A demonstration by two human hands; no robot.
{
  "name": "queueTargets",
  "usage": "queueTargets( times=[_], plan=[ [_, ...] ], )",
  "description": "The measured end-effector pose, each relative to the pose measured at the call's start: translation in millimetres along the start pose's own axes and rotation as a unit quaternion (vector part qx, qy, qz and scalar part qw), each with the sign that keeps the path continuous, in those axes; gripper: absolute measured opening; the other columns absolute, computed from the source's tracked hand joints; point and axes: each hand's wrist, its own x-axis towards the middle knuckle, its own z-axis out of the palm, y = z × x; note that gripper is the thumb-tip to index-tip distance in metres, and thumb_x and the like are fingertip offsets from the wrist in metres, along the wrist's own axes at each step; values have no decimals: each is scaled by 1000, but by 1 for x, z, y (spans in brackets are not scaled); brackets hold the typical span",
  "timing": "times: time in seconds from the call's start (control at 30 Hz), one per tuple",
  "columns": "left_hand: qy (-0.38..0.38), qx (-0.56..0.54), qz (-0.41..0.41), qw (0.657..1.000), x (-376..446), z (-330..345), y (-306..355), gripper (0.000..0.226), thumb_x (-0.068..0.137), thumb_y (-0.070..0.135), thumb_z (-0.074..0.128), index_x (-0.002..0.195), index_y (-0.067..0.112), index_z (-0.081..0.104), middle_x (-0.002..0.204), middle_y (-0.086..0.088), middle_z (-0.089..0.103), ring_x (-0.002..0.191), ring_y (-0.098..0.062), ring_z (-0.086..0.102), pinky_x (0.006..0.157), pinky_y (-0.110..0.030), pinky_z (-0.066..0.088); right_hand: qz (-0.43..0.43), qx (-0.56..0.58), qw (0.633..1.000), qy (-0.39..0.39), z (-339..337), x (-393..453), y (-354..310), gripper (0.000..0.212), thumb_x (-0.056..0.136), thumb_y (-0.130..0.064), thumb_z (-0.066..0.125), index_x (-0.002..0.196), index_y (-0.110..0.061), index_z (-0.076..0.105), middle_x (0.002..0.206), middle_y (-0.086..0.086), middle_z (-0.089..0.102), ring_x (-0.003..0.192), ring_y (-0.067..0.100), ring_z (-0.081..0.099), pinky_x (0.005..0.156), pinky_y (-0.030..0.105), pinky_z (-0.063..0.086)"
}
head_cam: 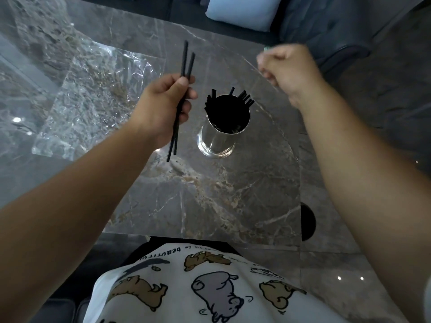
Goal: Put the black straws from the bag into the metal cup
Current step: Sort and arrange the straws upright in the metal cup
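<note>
You're looking down on a grey marble table [210, 194] with pale veins — glossy, catching small light spots at nine o'clock. A dark sofa [326, 26] with a light blue cushion [242, 10] sits at twelve to one o'clock — grey polished floor tiles [373, 229] at three.

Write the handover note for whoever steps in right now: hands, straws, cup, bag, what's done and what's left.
Left hand: grips two thin black plastic straws, just left of the cup.
Right hand: fingers curled, raised beyond the cup to its right; blurred, so anything held can't be made out.
Shiny metal cup: upright on the grey marble table, many black straws already inside.
Clear plastic bag: flat on the table, left; no straws visible in it.
Left: drop the two held straws into the cup.
</note>
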Motion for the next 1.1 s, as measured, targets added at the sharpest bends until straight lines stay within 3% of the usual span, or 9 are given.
queueTargets(
  times=[0.1, 0.2, 0.3, 0.37, 0.67, 0.87, 0.97, 1.1],
  plan=[
    [25, -26, -28, 999, -3, -14, -9, 17, 101, 19, 46, 104, 13, 61, 74, 5, 62, 59, -9, 47, 52, -21, 37, 84, -86, 991, -55, -4, -6, 34, 7, 84, -34, 70, 82, -27, 71, 80, -5, 69, 71, 6, 61, 69, 26, 47],
    [44, -28, -49, 997, -6, -20, -18, 16, 102, 20, 46, 103, 13, 61, 76, 4, 62, 59, -8, 47, 53, -21, 38, 122, -65, 984, -109, 7, -10, 46, 17, 80, -43, 72, 87, -28, 72, 82, -8, 71, 74, 5, 62, 66, 24, 48],
    [51, -27, -60, 997, -8, -20, -24, 16, 102, 19, 45, 101, 13, 60, 76, 4, 61, 59, -8, 47, 53, -20, 38, 117, -59, 984, -121, 22, -7, 46, 9, 81, -36, 73, 85, -29, 71, 81, -12, 71, 73, 2, 63, 64, 21, 46],
    [52, -31, -65, 996, -9, -20, -25, 16, 102, 19, 45, 100, 14, 60, 76, 4, 61, 59, -8, 47, 53, -20, 39, 110, -54, 985, -119, 29, -4, 45, 2, 83, -26, 71, 83, -27, 70, 78, -12, 70, 70, 1, 64, 62, 20, 44],
    [52, -37, -62, 996, -8, -29, -27, 16, 102, 19, 44, 101, 14, 59, 76, 4, 61, 60, -8, 47, 53, -20, 38, 77, -18, 993, -92, 32, -5, 45, 19, 83, -10, 70, 81, -29, 70, 77, -13, 70, 68, -7, 64, 58, 7, 44],
    [55, -37, -67, 996, -3, -27, -28, 16, 102, 19, 45, 103, 13, 60, 78, 3, 61, 60, -8, 47, 54, -21, 39, 76, 9, 994, -84, 31, -4, 45, 22, 83, -10, 69, 85, -31, 72, 86, -11, 72, 74, -5, 64, 65, 12, 44],
    [53, -36, -67, 996, -1, -26, -26, 16, 102, 20, 46, 104, 13, 60, 78, 3, 61, 60, -8, 48, 54, -21, 39, 61, 17, 996, -67, 26, -5, 43, 17, 84, -19, 68, 86, -35, 74, 89, -14, 72, 79, -5, 63, 70, 15, 45],
    [46, -30, -61, 997, 2, -25, -24, 16, 101, 20, 46, 105, 13, 60, 78, 3, 62, 60, -8, 48, 54, -22, 39, 22, 45, 999, -16, 12, -7, 31, 14, 87, -23, 65, 86, -35, 73, 88, -15, 72, 81, 1, 63, 65, 15, 46]
  ],
)
